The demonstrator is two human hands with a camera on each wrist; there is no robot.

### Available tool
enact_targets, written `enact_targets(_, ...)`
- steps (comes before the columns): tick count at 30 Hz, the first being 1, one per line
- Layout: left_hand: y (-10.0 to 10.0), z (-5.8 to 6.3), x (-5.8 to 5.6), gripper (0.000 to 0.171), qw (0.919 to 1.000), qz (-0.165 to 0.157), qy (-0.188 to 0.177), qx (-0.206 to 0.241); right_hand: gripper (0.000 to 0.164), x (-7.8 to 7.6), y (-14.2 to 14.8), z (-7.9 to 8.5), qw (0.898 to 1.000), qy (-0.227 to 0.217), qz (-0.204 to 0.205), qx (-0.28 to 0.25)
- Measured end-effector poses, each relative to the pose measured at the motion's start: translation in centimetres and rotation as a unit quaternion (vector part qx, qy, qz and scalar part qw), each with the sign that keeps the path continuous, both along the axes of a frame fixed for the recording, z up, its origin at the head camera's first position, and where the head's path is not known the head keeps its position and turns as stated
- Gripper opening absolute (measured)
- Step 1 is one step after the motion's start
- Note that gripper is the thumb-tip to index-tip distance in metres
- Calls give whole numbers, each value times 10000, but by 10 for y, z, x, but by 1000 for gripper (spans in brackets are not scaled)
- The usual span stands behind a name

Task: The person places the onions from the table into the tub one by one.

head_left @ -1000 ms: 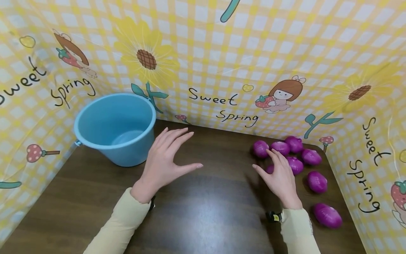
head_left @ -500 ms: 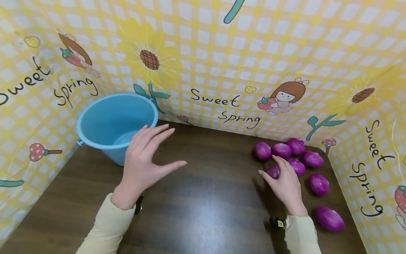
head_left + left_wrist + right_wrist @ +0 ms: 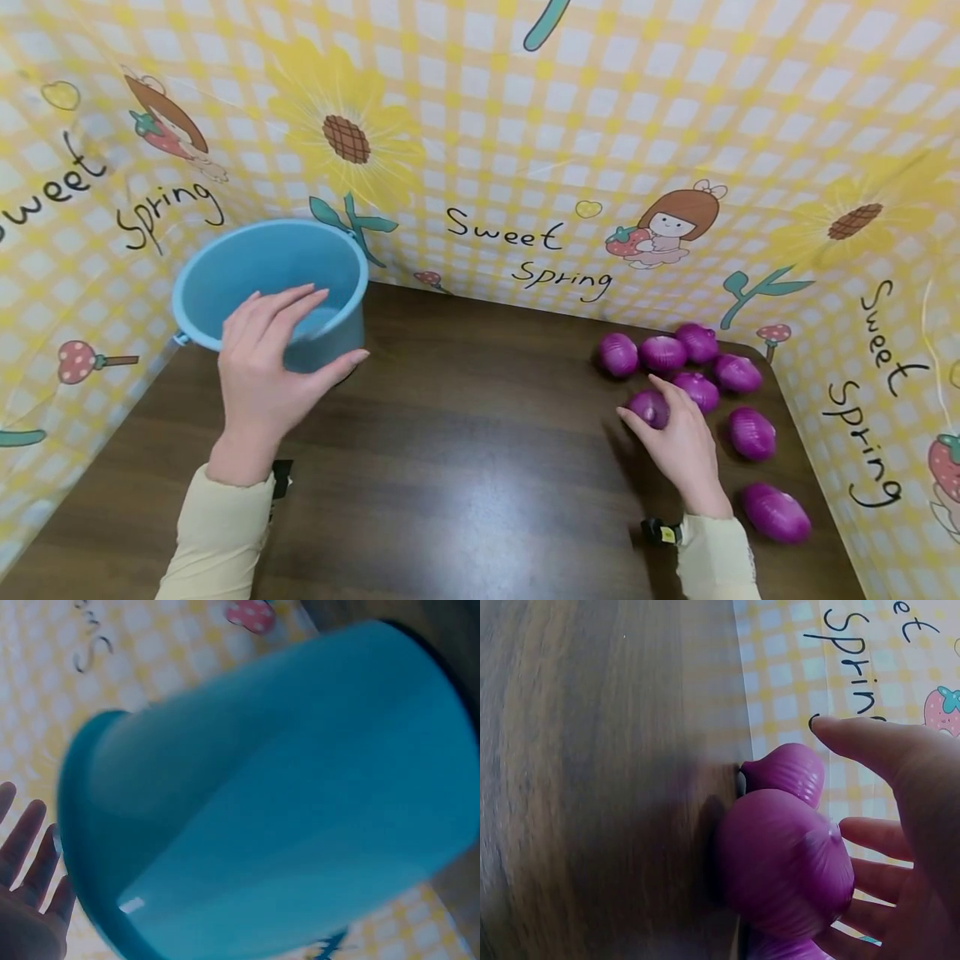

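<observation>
Yellow-and-white checked cloth is walling in the scene, and on the left its black script lettering is spelling "Sweet Spring", the opening letter running off the edge. Just below, the light blue bucket is standing upright on the dark wood-grain table, showing a smooth, plain wall and a thick rim. In front of it the left hand is hanging released, fingers up, thumb spreading away; whether it is touching the rim, I cannot tell. A pale sleeve is covering that wrist. In the middle, "Sweet Spring" is reading cleanly across the back, beside a printed girl hugging a strawberry. Now the near onion: glossy purple, rounded, finely ribbed, it is sitting on the table at the near-left of the cluster. The right hand is curving loosely about it, unclenched; the right wrist view is showing the thumb standing clear and the fingers lying just beside the skin, contact unclear. A dark wristband is wearing a yellow label, its print too small to read. Five similar onions are bunching behind, two more are lying nearer along the right side, and "Sweet Spring" is slanting down the right wall.
</observation>
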State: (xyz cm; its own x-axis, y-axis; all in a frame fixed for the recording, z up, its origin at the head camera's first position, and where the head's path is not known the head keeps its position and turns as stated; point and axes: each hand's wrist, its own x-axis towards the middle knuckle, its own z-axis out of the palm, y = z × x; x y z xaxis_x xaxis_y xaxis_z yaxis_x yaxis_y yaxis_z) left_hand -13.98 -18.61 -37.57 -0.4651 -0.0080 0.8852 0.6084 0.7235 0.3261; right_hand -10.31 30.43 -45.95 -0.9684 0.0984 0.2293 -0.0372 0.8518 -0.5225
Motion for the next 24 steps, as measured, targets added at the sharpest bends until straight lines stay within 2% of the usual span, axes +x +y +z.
enact_targets(4,-14,-8,-3,77,9996,263,-22,46,74,1,1,1,9999,83,-23,-82)
enact_targets(11,-35,-29,-4,73,9984,538,-66,177,72,3,1,-4,9997,-61,-43,-235)
enact_targets(19,-40,-44,-1,66,9957,801,224,404,69,2,1,-4,9997,-48,-33,-233)
enact_targets(24,-41,-46,-1,64,9934,959,403,473,69,2,1,-3,9996,-77,-56,-261)
